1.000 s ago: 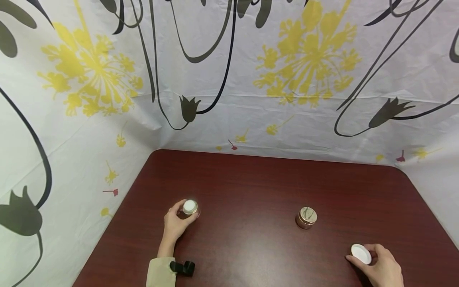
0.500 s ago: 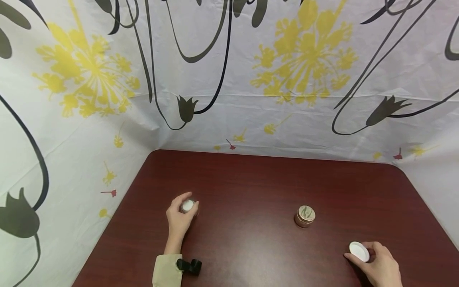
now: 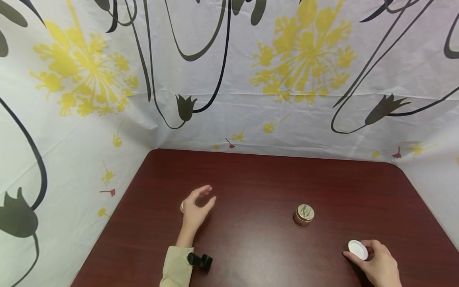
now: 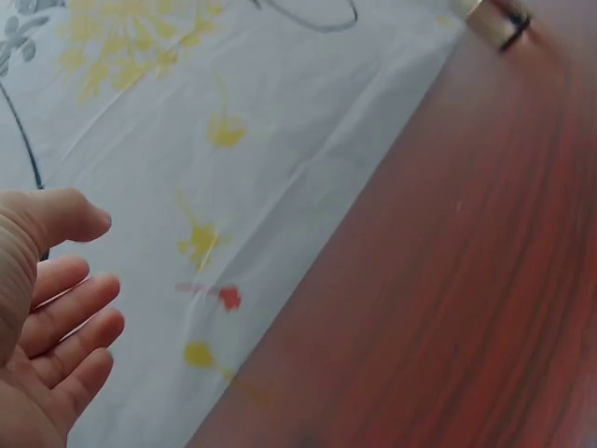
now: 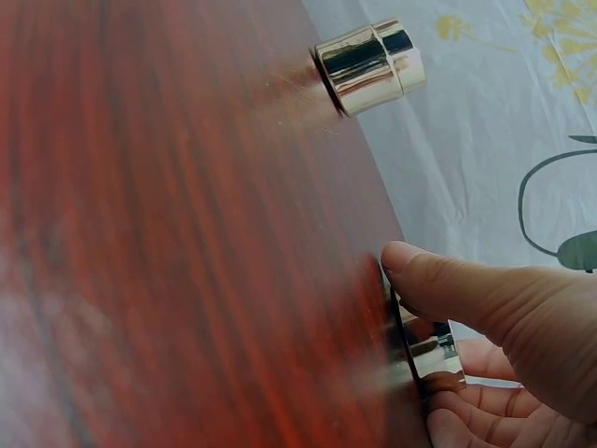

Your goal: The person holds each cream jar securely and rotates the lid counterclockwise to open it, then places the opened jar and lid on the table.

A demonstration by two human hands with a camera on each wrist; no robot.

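Observation:
My left hand (image 3: pixel 195 213) is held over the left part of the table, thumb and fingers spread apart with nothing between them. Just behind it, a small jar (image 3: pixel 181 207) shows only a sliver, mostly hidden by the hand. In the left wrist view the fingers (image 4: pixel 75 331) are loosely bent and separate. At the front right, my right hand (image 3: pixel 381 265) pinches a short round gold lid (image 3: pixel 357 250), its white face upward. The right wrist view shows the lid's shiny gold side (image 5: pixel 434 355) between thumb and fingers, low at the table. A gold jar (image 3: pixel 304 215) stands upright between the hands.
The dark red wooden table (image 3: pixel 244 179) has rounded back corners. A white cloth (image 3: pixel 201 135) with yellow and grey flower prints hangs along its back and sides. A black camera mount (image 3: pixel 200 262) sits at the left sleeve (image 3: pixel 177 266).
My left hand has let go of the small jar and moved right, its fingers spreading. The jar stays behind on the table. My right hand still holds the lid in nearly the same place.

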